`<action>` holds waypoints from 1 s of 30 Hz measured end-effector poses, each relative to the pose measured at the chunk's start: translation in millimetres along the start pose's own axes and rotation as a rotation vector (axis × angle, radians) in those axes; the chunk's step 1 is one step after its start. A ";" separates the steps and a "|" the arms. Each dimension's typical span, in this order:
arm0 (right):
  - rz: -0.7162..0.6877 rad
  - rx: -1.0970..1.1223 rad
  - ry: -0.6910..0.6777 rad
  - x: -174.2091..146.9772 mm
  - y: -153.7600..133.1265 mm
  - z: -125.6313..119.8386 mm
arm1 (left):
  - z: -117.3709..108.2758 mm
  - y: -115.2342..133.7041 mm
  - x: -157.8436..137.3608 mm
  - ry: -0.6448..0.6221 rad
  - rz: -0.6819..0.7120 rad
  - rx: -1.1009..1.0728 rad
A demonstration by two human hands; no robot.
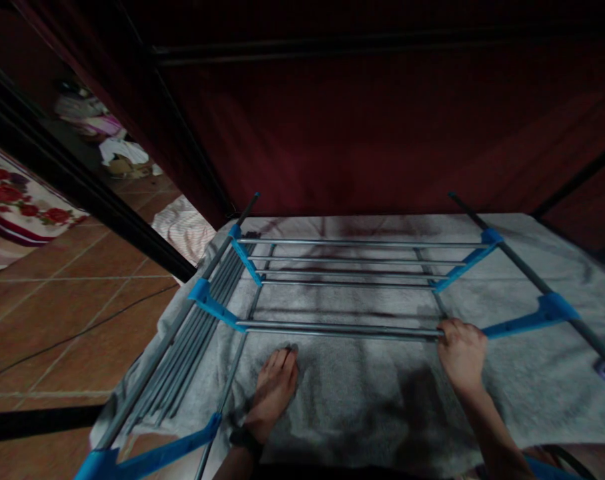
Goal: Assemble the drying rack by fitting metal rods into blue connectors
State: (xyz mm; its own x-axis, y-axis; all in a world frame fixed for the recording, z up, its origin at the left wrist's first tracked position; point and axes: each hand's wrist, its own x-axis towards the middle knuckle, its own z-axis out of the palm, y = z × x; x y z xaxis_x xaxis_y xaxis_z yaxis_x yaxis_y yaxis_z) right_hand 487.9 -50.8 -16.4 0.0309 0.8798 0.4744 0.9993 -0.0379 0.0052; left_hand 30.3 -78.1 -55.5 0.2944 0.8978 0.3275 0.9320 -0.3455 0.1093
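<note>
A rack frame of grey metal tubes and blue plastic brackets stands over a grey cloth. My right hand [462, 350] is closed around the right end of the front pair of crossbars [342, 329], where they meet the right blue bracket [525, 323]. At their other end the crossbars sit in the left blue bracket [217, 308]. My left hand [276, 379] rests on the grey cloth [352, 380] below the crossbars, its fingers lying close together and touching no tube. A dark spot shows by its fingertips, too small to name. Behind, several rear crossbars [347, 273] span two more brackets.
Several loose grey tubes [197, 340] lie in a bundle along the cloth's left side. A dark red panel [362, 140] closes off the back. On the left are a black post [132, 220], a tiled floor [82, 307] with a thin cable, and heaped clothes [125, 153].
</note>
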 end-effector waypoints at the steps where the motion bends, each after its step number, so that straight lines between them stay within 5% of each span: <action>1: -0.004 0.002 -0.005 0.1 0.0 0.1 | -0.2 -0.3 0.7 0.002 0.006 -0.003; 12: 0.031 -0.059 0.004 0.2 -4.2 1.9 | 4.5 -4.6 2.3 0.162 0.078 -0.004; 21: 0.088 0.131 0.153 -4.5 -21.2 -20.2 | 1.6 -5.5 8.8 0.068 0.053 -0.052; 25: 0.313 0.423 0.250 -64.9 -46.9 -34.9 | 1.3 -6.0 9.6 0.040 0.043 -0.067; 27: 0.413 0.638 0.164 -114.9 -64.0 -33.8 | 0.9 -5.8 10.0 0.026 0.040 -0.082; 30: 0.230 0.724 -0.107 -186.7 -91.7 -17.8 | 1.5 -6.1 11.0 0.021 0.040 -0.092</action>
State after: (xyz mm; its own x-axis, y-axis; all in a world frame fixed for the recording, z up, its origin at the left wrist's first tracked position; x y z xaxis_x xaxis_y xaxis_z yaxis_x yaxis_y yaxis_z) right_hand 390.1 -220.0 -89.9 0.2053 0.9296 0.3060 0.7317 0.0618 -0.6788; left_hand 28.1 -65.7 -53.9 0.3258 0.8770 0.3532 0.8960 -0.4056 0.1808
